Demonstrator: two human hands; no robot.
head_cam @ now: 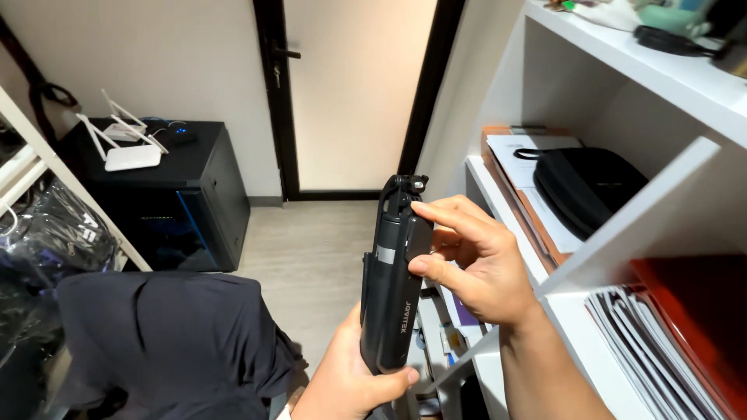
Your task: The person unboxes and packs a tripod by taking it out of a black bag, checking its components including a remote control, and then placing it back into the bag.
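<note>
A person holds a black folded tripod stick (393, 288) straight up in front of a white shelf (622, 225). The stick is long and thick, smooth and a bit shiny. It has a small grey band near the top and white letters lower down its side. At the very top sits a little black mount with a round screw knob.

The left hand (350, 381) grips the bottom of the stick. Its fingers are wrapped around it, and the thumb lies across the front near the lower end. The right hand (475, 264) touches the upper part. Its thumb presses the side of the stick, and 1 finger reaches over to the top part. The other fingers are curled loosely behind.

On the shelf lies a black zip case (587, 187) on top of some papers. To the left, a white router (128, 152) sits on a black cabinet (167, 202).
</note>
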